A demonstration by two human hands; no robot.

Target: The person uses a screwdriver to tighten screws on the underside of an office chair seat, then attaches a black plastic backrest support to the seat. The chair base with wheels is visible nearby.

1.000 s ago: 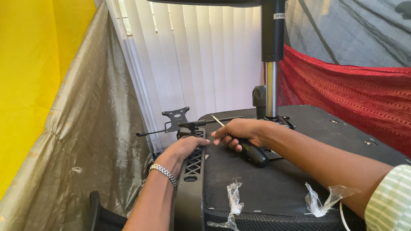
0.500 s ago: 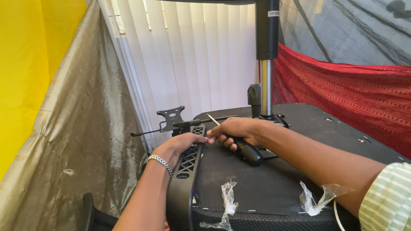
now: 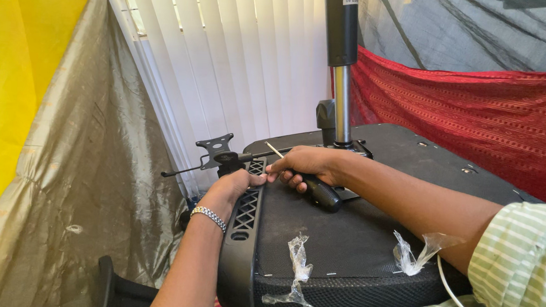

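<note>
Gripping screwdriver (image 3: 318,191) in right hand (image 3: 303,164), left hand (image 3: 237,186) beside

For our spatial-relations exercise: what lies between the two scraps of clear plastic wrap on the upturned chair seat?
In the head view, only bare black underside of the chair seat lies between the left scrap and the right scrap.

A silver chain bracelet (image 3: 208,217) circles the left wrist (the right arm wears a green-and-white striped sleeve (image 3: 519,260)).

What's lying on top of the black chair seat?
On the seat lie two clear plastic scraps. The right hand rests there holding a screwdriver. What lies under the hand and forearm is covered.
</note>
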